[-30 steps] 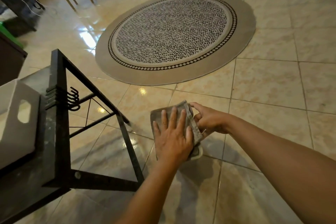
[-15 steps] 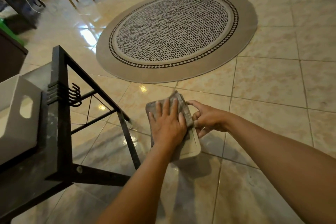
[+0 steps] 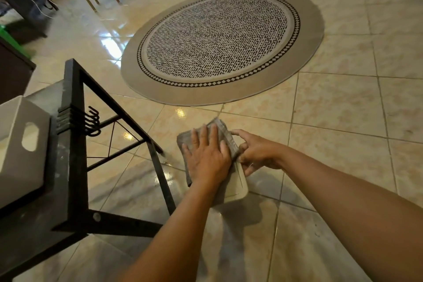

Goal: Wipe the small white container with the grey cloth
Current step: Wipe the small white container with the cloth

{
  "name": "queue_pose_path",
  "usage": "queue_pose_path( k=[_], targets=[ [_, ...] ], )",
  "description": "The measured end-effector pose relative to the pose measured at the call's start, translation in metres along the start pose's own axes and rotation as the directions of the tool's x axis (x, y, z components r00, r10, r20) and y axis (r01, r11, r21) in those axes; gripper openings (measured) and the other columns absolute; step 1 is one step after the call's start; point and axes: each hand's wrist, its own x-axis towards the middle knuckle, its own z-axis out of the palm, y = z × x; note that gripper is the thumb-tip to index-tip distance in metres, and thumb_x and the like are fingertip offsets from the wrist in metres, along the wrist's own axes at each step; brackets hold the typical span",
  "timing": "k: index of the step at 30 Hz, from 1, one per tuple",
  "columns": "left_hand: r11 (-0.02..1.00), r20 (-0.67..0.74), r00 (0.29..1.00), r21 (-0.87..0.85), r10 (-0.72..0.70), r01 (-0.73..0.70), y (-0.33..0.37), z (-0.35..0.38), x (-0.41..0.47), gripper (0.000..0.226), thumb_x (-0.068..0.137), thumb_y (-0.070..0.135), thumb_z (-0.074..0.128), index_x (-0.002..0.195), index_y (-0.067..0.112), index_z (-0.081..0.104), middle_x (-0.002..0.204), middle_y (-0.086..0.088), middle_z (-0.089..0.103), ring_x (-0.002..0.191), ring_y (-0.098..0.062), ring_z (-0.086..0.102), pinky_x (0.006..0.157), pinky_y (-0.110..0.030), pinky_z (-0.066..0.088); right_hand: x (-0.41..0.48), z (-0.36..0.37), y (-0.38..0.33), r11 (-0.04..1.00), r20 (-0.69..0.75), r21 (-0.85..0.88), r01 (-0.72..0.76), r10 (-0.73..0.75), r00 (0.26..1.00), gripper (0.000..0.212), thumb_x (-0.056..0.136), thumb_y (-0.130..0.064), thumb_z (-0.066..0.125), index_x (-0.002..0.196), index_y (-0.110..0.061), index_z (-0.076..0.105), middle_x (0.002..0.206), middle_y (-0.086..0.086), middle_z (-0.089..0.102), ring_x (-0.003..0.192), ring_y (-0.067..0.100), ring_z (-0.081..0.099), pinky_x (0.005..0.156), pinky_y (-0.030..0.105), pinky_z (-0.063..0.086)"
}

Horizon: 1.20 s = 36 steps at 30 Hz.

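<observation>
So the left hand (image 3: 207, 160) is pressed flat on the cloth (image 3: 223, 131), fingers spread out and lying straight across it, palm down. The cloth is grey, folded, and draped over the top of the container (image 3: 238, 184), which is held up in the air over the tiled floor (image 3: 343, 103), just right of the black rack (image 3: 73, 144). Only the near corner of the container peeks out from under the cloth and hand: a pale, rounded edge.

The right hand (image 3: 257, 152) has the container from the right side, fingers curled around its edge and pinching it there. The index finger sticks out toward the cloth's far corner, touching it or near enough; can't tell which.

Other stuff: a white bin (image 3: 20, 151) with a cutout handle sits on the rack's top shelf at the left, a few black hooks (image 3: 91, 121) hang off the rack's frame, and a round patterned rug (image 3: 219, 41) lies farther out on the floor, well apart from the hands.
</observation>
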Motion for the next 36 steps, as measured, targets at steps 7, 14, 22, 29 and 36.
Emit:
queue_pose_path(
  k=[7,14,22,29,36],
  targets=[
    [0.999,0.003,0.999,0.002,0.038,-0.038,-0.006,-0.002,0.002,0.063,0.101,0.050,0.014,0.157,0.032,-0.011,0.166,0.002,-0.015,0.149,-0.023,-0.023,0.121,-0.055,-0.008,-0.002,0.001,0.001,1.000,-0.011,-0.011,0.011,-0.011,1.000,0.089,0.088,0.016,0.051,0.155,-0.035,0.020,0.093,0.014,0.062,0.067,0.019,0.067,0.070,0.044,0.062],
    [0.993,0.007,0.993,0.032,0.117,-0.117,0.002,0.005,-0.024,0.060,0.103,0.050,0.012,0.155,0.034,-0.014,0.164,0.004,-0.021,0.149,-0.021,-0.026,0.122,-0.054,-0.005,-0.001,0.002,0.001,1.000,-0.009,-0.011,-0.002,0.002,1.000,0.093,0.085,0.016,0.051,0.154,-0.037,0.019,0.103,0.014,0.066,0.082,0.030,0.074,0.074,0.049,0.063],
    [0.996,-0.004,0.996,-0.009,0.084,-0.084,-0.023,-0.013,0.004,0.072,0.096,0.063,0.017,0.158,0.032,0.000,0.167,-0.002,-0.008,0.152,-0.024,-0.016,0.122,-0.051,-0.003,0.001,0.005,-0.002,1.000,-0.011,-0.007,-0.007,0.007,1.000,0.090,0.089,0.017,0.050,0.153,-0.039,0.020,0.090,0.013,0.059,0.068,0.020,0.067,0.066,0.044,0.063],
    [0.969,0.017,0.971,0.068,0.238,-0.238,-0.013,-0.003,-0.008,0.063,0.101,0.053,0.013,0.156,0.035,-0.011,0.165,0.004,-0.017,0.150,-0.021,-0.023,0.122,-0.054,-0.005,-0.001,0.006,-0.002,1.000,-0.009,0.015,0.008,-0.008,1.000,0.085,0.089,0.014,0.052,0.150,-0.038,0.023,0.107,0.016,0.066,0.078,0.027,0.074,0.071,0.049,0.063],
    [0.964,0.019,0.967,0.071,0.254,-0.255,-0.001,0.001,-0.017,0.063,0.102,0.051,0.012,0.156,0.033,-0.013,0.164,0.005,-0.021,0.149,-0.022,-0.025,0.121,-0.054,-0.008,-0.003,0.004,-0.001,1.000,-0.033,0.017,0.011,-0.011,0.999,0.087,0.086,0.015,0.051,0.152,-0.036,0.024,0.108,0.015,0.066,0.082,0.027,0.074,0.070,0.046,0.063]
  ],
)
